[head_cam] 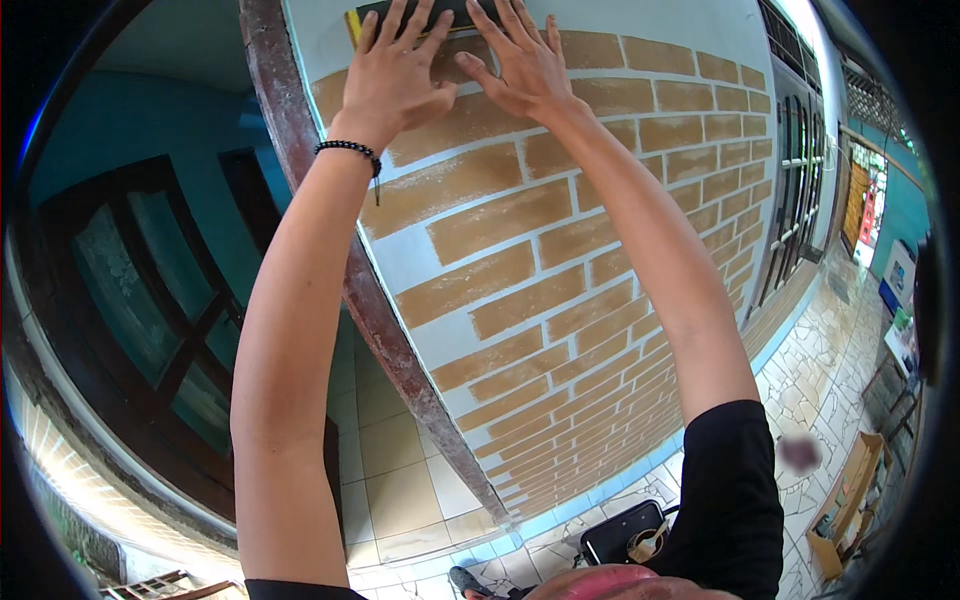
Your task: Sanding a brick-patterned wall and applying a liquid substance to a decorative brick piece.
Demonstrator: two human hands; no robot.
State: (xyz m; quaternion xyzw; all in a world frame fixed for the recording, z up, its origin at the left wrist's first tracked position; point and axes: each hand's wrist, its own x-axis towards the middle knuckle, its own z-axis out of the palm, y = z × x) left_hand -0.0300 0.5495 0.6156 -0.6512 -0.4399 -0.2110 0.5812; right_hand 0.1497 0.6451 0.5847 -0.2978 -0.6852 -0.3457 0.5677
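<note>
Both arms reach up along a white wall painted with a tan brick pattern. My left hand, with a black beaded bracelet at its wrist, lies with spread fingers on a dark flat piece with a yellow edge at the top of the view. My right hand rests its spread fingertips on the same piece, to the right. Both palms face the wall and neither hand is closed around anything. The upper part of the dark piece is cut off by the picture's rim, and its exact kind cannot be told.
A worn wooden door frame borders the wall, with a dark glazed door to the left. Below, a black case bears a small container with a brush. A cardboard box of items lies on the tiled floor.
</note>
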